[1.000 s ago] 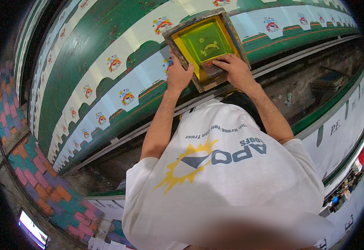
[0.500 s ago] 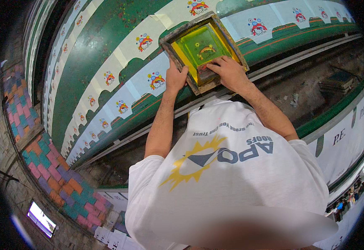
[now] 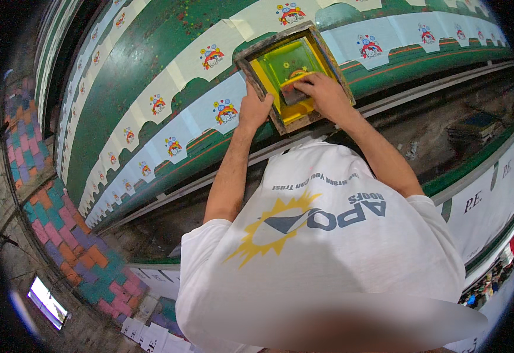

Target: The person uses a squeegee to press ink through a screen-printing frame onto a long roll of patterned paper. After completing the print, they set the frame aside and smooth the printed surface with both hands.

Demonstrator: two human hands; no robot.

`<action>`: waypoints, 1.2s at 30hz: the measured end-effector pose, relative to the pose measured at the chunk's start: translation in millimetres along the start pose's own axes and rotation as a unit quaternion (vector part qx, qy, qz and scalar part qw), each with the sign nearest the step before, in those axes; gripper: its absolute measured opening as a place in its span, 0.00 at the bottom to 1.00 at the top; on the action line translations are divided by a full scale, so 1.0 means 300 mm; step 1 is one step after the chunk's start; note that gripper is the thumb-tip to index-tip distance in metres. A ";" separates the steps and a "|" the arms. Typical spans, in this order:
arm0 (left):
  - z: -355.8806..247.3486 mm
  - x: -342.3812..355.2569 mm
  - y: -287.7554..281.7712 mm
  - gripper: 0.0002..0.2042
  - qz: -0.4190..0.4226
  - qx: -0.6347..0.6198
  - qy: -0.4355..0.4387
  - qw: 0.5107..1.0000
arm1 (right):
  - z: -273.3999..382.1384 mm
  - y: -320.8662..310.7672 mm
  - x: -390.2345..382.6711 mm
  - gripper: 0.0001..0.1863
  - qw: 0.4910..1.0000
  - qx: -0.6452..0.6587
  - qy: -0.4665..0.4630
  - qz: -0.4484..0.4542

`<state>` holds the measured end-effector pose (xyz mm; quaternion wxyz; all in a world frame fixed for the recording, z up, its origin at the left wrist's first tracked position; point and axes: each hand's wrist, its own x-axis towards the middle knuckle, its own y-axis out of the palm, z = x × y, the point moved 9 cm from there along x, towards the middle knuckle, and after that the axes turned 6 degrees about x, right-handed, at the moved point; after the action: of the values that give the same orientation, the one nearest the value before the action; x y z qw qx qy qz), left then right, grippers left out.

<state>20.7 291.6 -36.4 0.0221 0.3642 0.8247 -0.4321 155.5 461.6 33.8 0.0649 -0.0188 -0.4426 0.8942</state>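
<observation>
The person's white T-shirt lay nearest, on the near side of the wooden frame. The left hand had its grip closed around the frame's left rail, the thumb toward the inside edge. Inside the wooden frame, the right hand held a dark block in a narrow grip, fingers over its top, with the block against the yellow-green mesh near the frame's middle. The frame itself rested at the near edge of a long green table. Pale blue pieces bearing a small colourful print ran in a row to the frame's left and right. Beyond the frame curved a row of cream pieces with a similar print. Far to the frame's left were multicoloured painted bricks and, farther off, a bright window.
</observation>
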 end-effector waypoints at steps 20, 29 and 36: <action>0.012 -0.005 0.009 0.53 0.087 -0.078 -0.026 0.993 | -0.098 0.018 0.284 0.29 0.993 -0.051 0.044 0.098; 0.009 -0.022 -0.002 0.53 0.079 -0.065 -0.050 0.993 | 0.050 -0.005 -0.052 0.33 0.999 -0.003 0.024 0.039; -0.195 0.022 0.100 0.54 0.020 0.036 -0.005 0.999 | -0.114 -0.180 -0.124 0.29 1.000 -0.001 0.011 0.009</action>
<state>50.8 348.8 -22.9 0.0214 0.3789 0.8012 -0.4626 200.9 516.0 55.0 0.0616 -0.0332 -0.4424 0.8941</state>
